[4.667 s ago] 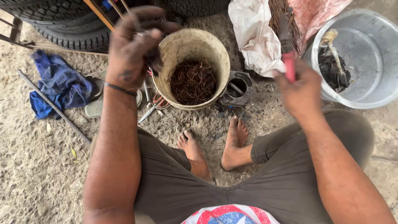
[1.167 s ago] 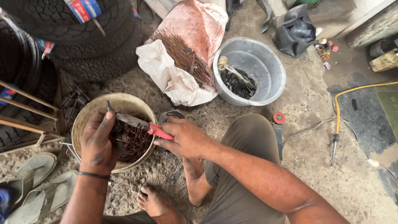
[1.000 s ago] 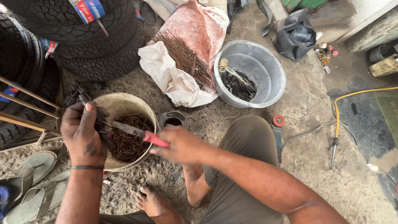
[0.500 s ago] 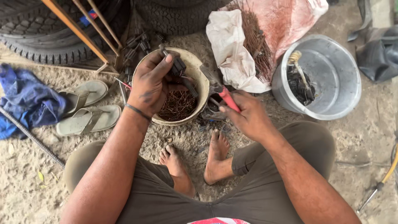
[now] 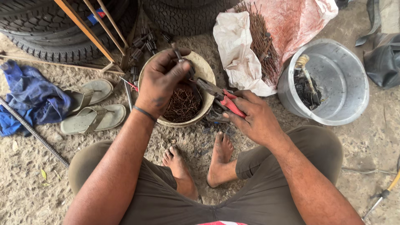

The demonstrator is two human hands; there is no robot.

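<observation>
The person sits on the sandy ground with knees spread and bare feet together, both forearms reaching forward over a tan bowl (image 5: 206, 75) that stands between the feet and the tyres. The left hand (image 5: 160, 81) hovers over the bowl's left rim, wrist bent down, its fingers closed around a small dark metal piece (image 5: 180, 58) pinched at the fingertips. The right hand (image 5: 254, 116) lies just right of the bowl, knuckles up, fingers wrapped around the red handles of a pair of pliers (image 5: 218, 96); the pliers' dark nose angles up and left across the bowl's rim toward the left hand's piece. Whether the nose touches it cannot be told. Inside the bowl lies a tangle of rusty wire scraps (image 5: 182, 104). To the right stands a grey metal basin (image 5: 346, 83), and behind it a white sack (image 5: 237, 54) carrying a bundle of rusty rods. A pair of sandals (image 5: 89, 106) and a blue cloth (image 5: 31, 98) lie to the left.
</observation>
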